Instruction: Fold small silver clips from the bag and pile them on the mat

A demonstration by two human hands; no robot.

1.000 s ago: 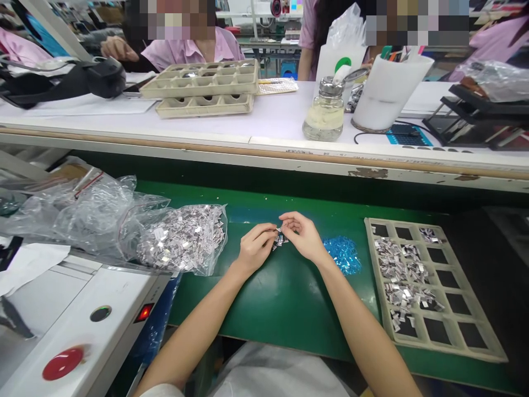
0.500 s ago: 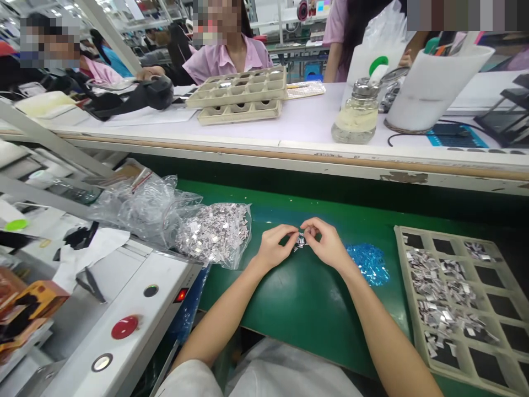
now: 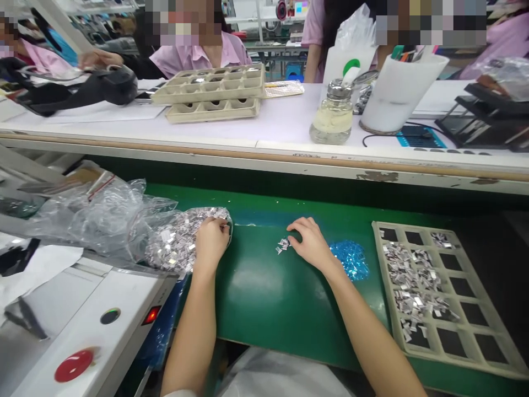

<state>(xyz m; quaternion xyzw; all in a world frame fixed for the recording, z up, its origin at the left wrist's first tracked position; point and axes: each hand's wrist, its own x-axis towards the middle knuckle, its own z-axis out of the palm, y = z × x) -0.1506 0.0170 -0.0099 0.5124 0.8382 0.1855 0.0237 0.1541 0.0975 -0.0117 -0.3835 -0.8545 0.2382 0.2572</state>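
Observation:
My left hand (image 3: 212,241) rests over the right part of a clear plastic bag (image 3: 176,242) heaped with small shiny metal pieces. Its fingers are curled together, and what they grip, if anything, is hidden. My right hand (image 3: 309,242) is above the green work surface (image 3: 264,298), thumb and forefinger apart. Just left of its thumb lies a little cluster of metal pieces (image 3: 283,245). A heap of shiny blue film bits (image 3: 350,259) lies beside my right wrist. Further right, a beige compartment tray (image 3: 430,344) holds similar metal pieces in several of its pockets.
On the left stands a white machine (image 3: 111,353) with a red button (image 3: 74,365). A raised white shelf (image 3: 281,127) runs across the back, bearing stacked trays (image 3: 212,110), a glass bottle (image 3: 332,118) and a white pen cup (image 3: 403,94). Co-workers sit beyond it.
My left hand has gone from the metal cluster leftward to the bag. My right hand stays by the cluster, its thumb and forefinger now apart. The whole view has shifted to the right.

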